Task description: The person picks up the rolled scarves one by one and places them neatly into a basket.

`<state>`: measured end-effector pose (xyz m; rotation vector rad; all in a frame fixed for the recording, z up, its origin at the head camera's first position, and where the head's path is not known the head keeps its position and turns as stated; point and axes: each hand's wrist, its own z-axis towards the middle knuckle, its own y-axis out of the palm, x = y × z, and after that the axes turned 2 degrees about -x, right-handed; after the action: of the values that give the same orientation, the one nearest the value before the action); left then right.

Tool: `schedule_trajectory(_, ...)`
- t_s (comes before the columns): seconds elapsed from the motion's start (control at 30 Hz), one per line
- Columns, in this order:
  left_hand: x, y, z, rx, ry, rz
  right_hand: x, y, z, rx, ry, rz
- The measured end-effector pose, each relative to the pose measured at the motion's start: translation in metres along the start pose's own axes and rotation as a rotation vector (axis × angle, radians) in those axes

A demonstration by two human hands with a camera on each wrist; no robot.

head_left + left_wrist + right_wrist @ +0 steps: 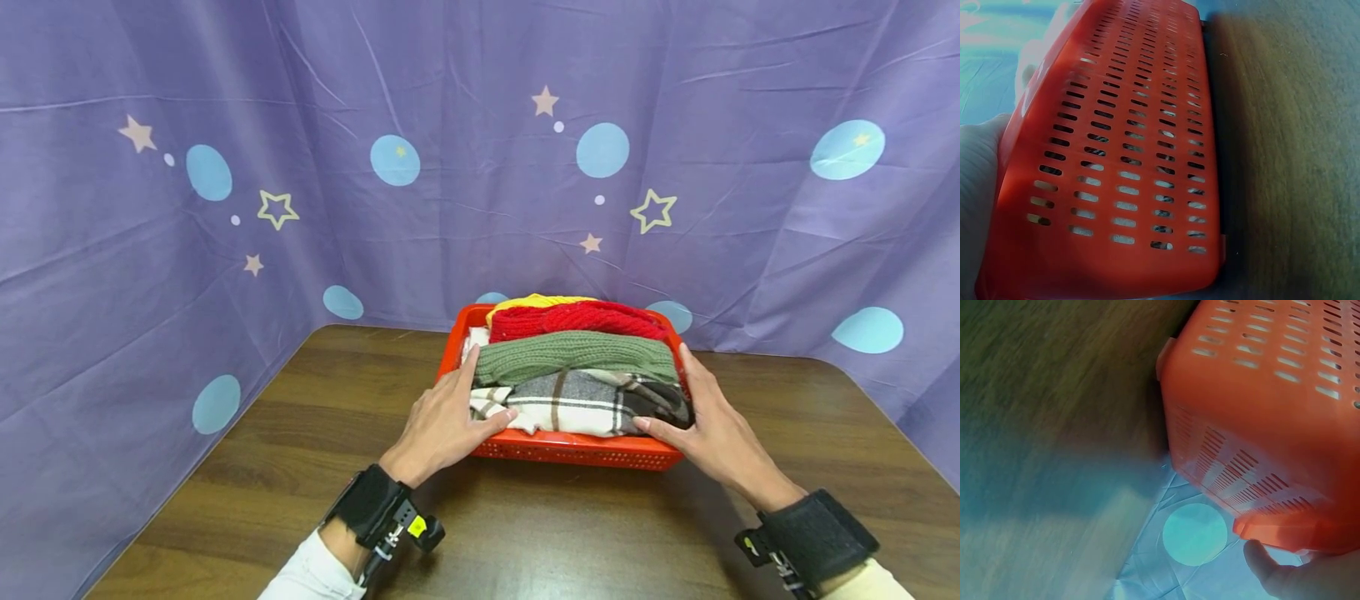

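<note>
A red plastic basket (570, 450) with slotted walls stands on the table, filled with folded knitwear and cloth. Foremost in it lies a plaid cloth (577, 404) in white, grey and brown; behind come a green ribbed knit (573, 354), a red knit (577, 318) and a yellow knit (536, 302). My left hand (442, 421) holds the basket's left front corner, thumb over the front rim onto the plaid cloth. At the opposite corner my right hand (720, 425) holds the right side; in the right wrist view a fingertip (1260, 559) sits right at the rim's lip.
The brown wooden table (360, 383) extends to both sides and in front of the basket. Close behind it hangs a purple curtain (480, 225) with stars and blue dots, also running along the left side. Both wrists wear black straps (371, 504) with small cameras.
</note>
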<state>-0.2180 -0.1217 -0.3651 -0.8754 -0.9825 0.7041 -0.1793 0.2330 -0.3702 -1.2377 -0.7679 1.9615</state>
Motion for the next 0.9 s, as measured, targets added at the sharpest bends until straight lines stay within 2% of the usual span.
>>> schedule_trajectory(0.23, 0.0006, -0.0006, -0.0004, 0.006, -0.005, -0.023, 0.0002, 0.0009, -0.0015, 0.033, -0.006, -0.001)
schedule_trajectory(0.47, -0.0003, -0.0005, -0.0003, 0.010, 0.001, -0.018, -0.0012, 0.0045, -0.0035, 0.095, 0.036, 0.027)
schedule_trajectory(0.7, -0.0007, 0.0006, 0.0006, 0.014, -0.005, -0.024, -0.0043, 0.0051, -0.0065, 0.095, 0.064, 0.023)
schedule_trajectory(0.9, 0.0005, 0.0010, 0.0011, 0.010, -0.016, -0.029, -0.0034, 0.0079, -0.0077, 0.135, -0.008, -0.022)
